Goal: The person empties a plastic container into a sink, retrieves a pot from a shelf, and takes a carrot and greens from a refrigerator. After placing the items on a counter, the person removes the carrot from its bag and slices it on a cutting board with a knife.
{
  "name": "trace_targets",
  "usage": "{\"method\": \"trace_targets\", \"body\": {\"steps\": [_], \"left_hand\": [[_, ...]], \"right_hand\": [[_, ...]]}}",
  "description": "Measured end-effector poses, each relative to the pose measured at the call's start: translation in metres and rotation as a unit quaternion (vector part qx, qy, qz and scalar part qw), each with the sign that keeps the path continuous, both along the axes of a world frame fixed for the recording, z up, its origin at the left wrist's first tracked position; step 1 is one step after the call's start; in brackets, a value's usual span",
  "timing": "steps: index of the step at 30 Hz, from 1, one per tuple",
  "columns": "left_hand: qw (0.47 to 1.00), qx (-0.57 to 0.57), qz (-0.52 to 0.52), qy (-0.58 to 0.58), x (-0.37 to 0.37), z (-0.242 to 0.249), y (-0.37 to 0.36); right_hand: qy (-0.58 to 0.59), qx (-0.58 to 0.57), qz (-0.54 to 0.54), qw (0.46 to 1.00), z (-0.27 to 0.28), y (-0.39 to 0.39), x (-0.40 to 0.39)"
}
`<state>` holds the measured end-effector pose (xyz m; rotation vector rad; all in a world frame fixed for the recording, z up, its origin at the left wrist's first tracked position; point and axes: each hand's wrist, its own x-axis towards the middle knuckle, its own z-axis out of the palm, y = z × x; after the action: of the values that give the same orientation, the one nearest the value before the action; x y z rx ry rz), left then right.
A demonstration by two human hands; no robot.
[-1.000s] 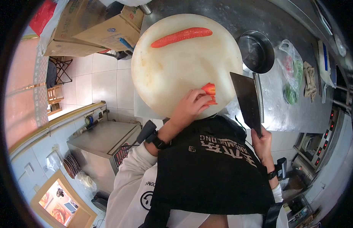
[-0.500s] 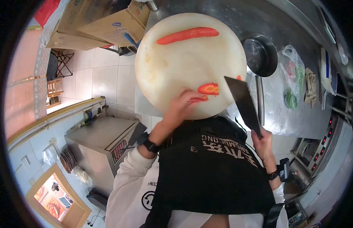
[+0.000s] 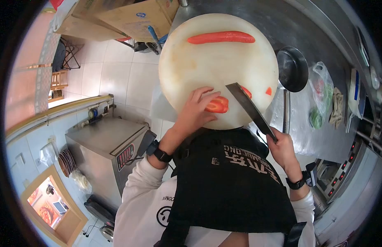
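On the round white cutting board [image 3: 224,61], a stack of orange-red carrot slices [image 3: 217,105] lies near the front edge. My left hand [image 3: 195,106] is at the left end of these slices, fingers spread, with the thumb on the near side. My right hand [image 3: 282,150] grips the handle of a cleaver [image 3: 252,109], its dark blade slanting up and left over the board, right of the slices. Behind the blade, another carrot piece [image 3: 247,92] is partly hidden. A small carrot end [image 3: 269,91] sits near the right rim, and a whole peeled carrot [image 3: 222,37] lies across the far side.
Right of the board, a dark saucepan [image 3: 292,69] stands on the steel counter [image 3: 322,142]. Beyond it are a plastic bag of green vegetables [image 3: 320,94] and a pair of gloves [image 3: 336,108]. Cardboard boxes [image 3: 129,20] stand at the far left.
My left hand has opened over the carrot slices, which lie lower and more spread out. The cleaver has moved left, closer to them. The view has shifted slightly.
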<state>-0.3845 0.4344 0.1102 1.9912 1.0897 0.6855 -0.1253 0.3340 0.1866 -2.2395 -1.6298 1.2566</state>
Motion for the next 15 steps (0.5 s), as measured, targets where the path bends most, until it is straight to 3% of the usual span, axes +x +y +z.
{"method": "trace_targets", "body": {"steps": [3, 5, 15], "left_hand": [[0.999, 0.019, 0.028, 0.012, -0.010, -0.009, -0.008], [0.998, 0.057, -0.016, 0.016, -0.016, -0.018, -0.010], [0.995, -0.021, -0.027, -0.098, -0.018, -0.029, -0.005]], "right_hand": [[-0.007, 0.050, 0.035, 0.998, 0.001, 0.009, -0.015], [0.007, 0.102, 0.072, 0.992, -0.001, 0.015, -0.023], [-0.007, 0.089, 0.063, 0.994, -0.006, 0.016, -0.025]]}}
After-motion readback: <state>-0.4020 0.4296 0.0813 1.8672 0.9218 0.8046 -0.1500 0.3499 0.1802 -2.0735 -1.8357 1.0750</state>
